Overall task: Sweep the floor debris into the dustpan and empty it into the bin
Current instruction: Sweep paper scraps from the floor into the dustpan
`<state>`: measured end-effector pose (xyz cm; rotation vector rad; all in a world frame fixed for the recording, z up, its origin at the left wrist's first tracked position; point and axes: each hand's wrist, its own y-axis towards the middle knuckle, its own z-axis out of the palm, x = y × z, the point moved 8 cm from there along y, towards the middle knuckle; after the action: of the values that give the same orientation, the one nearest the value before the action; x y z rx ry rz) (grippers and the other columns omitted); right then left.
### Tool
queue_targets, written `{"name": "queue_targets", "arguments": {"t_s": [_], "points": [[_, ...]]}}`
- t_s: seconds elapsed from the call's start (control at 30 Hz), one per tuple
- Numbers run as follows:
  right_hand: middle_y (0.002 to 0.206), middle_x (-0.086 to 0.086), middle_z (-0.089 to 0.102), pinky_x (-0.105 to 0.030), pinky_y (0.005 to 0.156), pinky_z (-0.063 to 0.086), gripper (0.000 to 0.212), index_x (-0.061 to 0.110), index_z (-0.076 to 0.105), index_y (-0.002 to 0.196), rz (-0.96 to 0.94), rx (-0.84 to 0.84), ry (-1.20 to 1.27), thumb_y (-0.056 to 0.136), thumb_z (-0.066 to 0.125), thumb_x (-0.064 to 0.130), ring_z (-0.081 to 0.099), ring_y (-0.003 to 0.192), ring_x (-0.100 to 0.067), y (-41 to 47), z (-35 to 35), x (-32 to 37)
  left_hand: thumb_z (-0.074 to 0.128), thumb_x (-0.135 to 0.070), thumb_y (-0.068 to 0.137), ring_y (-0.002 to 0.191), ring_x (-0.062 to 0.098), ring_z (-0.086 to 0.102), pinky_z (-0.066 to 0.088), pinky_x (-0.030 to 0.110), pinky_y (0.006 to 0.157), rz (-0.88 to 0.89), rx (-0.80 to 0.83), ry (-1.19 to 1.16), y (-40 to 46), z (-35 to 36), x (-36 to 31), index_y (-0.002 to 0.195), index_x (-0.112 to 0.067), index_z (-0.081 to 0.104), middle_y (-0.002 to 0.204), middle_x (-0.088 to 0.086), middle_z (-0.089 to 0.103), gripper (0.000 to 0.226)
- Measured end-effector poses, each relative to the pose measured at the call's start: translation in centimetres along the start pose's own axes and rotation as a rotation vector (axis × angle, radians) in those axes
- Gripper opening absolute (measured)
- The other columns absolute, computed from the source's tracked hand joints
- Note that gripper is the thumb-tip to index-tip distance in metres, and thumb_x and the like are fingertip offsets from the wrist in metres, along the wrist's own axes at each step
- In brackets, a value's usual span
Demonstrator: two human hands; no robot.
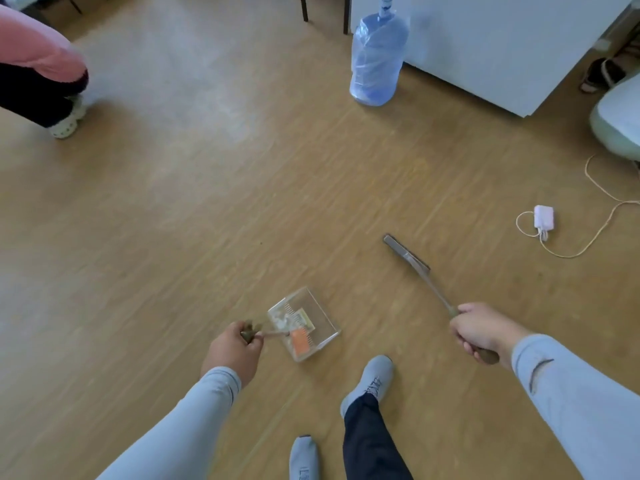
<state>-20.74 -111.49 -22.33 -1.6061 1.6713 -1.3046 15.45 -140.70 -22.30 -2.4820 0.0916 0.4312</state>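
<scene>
- The left hand (232,351) curls round the dark grip of the dustpan (304,327), holding it by a short handle that runs to the pan's near wall.
- The dustpan is clear plastic and hangs low over the wooden floor (207,202); whether it touches the boards cannot be told.
- Inside the pan lie pieces of debris (298,332): an orange scrap at the near side, a yellowish packet beside it, and pale crumpled bits toward the back. Any print on the packet is too blurred to read.
- The right hand (479,332) is closed round the brown end of the broom (410,258), its thin shaft slanting up and left to a narrow grey head that sits well apart from the dustpan.
- Both forearms wear pale blue sleeves; grey shoes (372,379) and a dark trouser leg show below.
- A large blue water bottle (377,60) wrapped in clear film stands upright by a white cabinet (502,46); no label on it is legible.
- A white charger (543,218) lies to the right with a cream cable (602,192) looping away from it.
- Another person's pink sleeve (34,50) and a pale clog (65,124) appear at upper left.
- No bin is in view.
</scene>
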Motion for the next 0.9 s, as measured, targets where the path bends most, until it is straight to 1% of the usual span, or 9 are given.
{"name": "queue_targets", "arguments": {"t_s": [0.1, 0.17, 0.3, 0.4, 0.43, 0.57, 0.73, 0.8, 0.9], "points": [[0.069, -0.014, 0.065, -0.031, 0.058, 0.046, 0.052, 0.004, 0.052, 0.138, -0.017, 0.020, -0.141, 0.086, 0.045, 0.006, 0.057, 0.062, -0.027, 2.1, 1.2, 2.1, 0.063, -0.038, 0.094, 0.085, 0.028, 0.066, 0.056, 0.038, 0.080, -0.035, -0.004, 0.047, 2.7, -0.2, -0.9, 0.119, -0.023, 0.063, 0.092, -0.002, 0.068, 0.029], [0.077, -0.012, 0.071, -0.035, 0.060, 0.055, 0.053, 0.008, 0.050, 0.141, -0.038, 0.056, -0.246, 0.088, 0.046, 0.009, 0.063, 0.064, -0.027, 1.8, 3.4, 2.9, 0.065, -0.036, 0.094, 0.081, 0.026, 0.065, 0.053, 0.035, 0.075, -0.057, -0.010, 0.053, 3.8, -1.4, -1.0, 0.116, -0.021, 0.065, 0.094, 0.000, 0.071, 0.026], [0.102, -0.006, 0.070, -0.031, 0.062, 0.054, 0.067, 0.019, 0.030, 0.159, -0.050, 0.185, -0.378, 0.094, 0.044, 0.012, 0.064, 0.068, -0.019, -0.7, 8.6, 2.0, 0.066, -0.034, 0.094, 0.075, 0.024, 0.062, 0.044, 0.032, 0.067, -0.096, -0.007, 0.056, 4.5, -2.2, -0.5, 0.113, -0.020, 0.065, 0.088, 0.000, 0.067, 0.024], [0.112, -0.005, 0.066, -0.036, 0.080, 0.059, 0.060, 0.016, 0.043, 0.149, -0.089, 0.324, -0.445, 0.089, 0.051, 0.015, 0.060, 0.083, -0.021, -3.4, 12.0, 1.0, 0.066, -0.036, 0.094, 0.070, 0.021, 0.063, 0.045, 0.032, 0.064, -0.108, 0.010, 0.046, 4.9, -1.6, -0.6, 0.109, -0.023, 0.063, 0.080, -0.004, 0.065, 0.021], [0.109, -0.004, 0.063, -0.036, 0.082, 0.059, 0.060, 0.016, 0.046, 0.147, -0.089, 0.366, -0.463, 0.087, 0.052, 0.015, 0.058, 0.085, -0.021, -4.3, 12.4, 1.0, 0.065, -0.037, 0.094, 0.070, 0.021, 0.063, 0.046, 0.032, 0.064, -0.107, 0.015, 0.035, 5.0, -1.6, -0.6, 0.109, -0.023, 0.062, 0.080, -0.004, 0.065, 0.020], [0.080, -0.006, 0.056, -0.025, 0.051, 0.042, 0.063, 0.020, 0.048, 0.148, 0.031, 0.524, -0.201, 0.086, 0.050, 0.009, 0.047, 0.055, -0.014, -7.1, 10.9, 1.4, 0.065, -0.037, 0.094, 0.071, 0.022, 0.065, 0.048, 0.032, 0.064, -0.108, 0.044, 0.001, 5.4, -1.4, 0.0, 0.110, -0.022, 0.063, 0.083, -0.002, 0.068, 0.022], [0.066, -0.001, 0.058, -0.023, 0.044, 0.038, 0.071, 0.032, 0.042, 0.154, 0.062, 0.460, -0.028, 0.088, 0.057, 0.008, 0.047, 0.048, -0.009, -11.0, 7.2, 0.1, 0.067, -0.031, 0.090, 0.058, 0.026, 0.061, 0.057, 0.033, 0.058, -0.162, 0.201, -0.158, 4.8, -0.5, 0.3, 0.108, -0.015, 0.064, 0.080, 0.009, 0.071, 0.024], [0.064, 0.000, 0.059, -0.023, 0.043, 0.038, 0.072, 0.035, 0.043, 0.153, 0.061, 0.420, 0.017, 0.088, 0.058, 0.008, 0.048, 0.047, -0.009, -13.4, 6.9, -1.0, 0.069, -0.022, 0.089, 0.049, 0.024, 0.050, 0.045, 0.026, 0.047, -0.158, 0.310, -0.182, 3.9, -0.5, -0.4, 0.106, -0.016, 0.061, 0.074, 0.013, 0.065, 0.020], [0.062, 0.000, 0.059, -0.022, 0.043, 0.037, 0.069, 0.037, 0.045, 0.150, 0.071, 0.329, 0.088, 0.089, 0.058, 0.008, 0.047, 0.046, -0.009, -17.7, 7.6, -3.0, 0.070, -0.018, 0.086, 0.044, 0.023, 0.047, 0.036, 0.021, 0.044, -0.051, 0.388, -0.149, 2.9, -0.8, -2.1, 0.108, -0.017, 0.059, 0.072, 0.013, 0.063, 0.025]]}}
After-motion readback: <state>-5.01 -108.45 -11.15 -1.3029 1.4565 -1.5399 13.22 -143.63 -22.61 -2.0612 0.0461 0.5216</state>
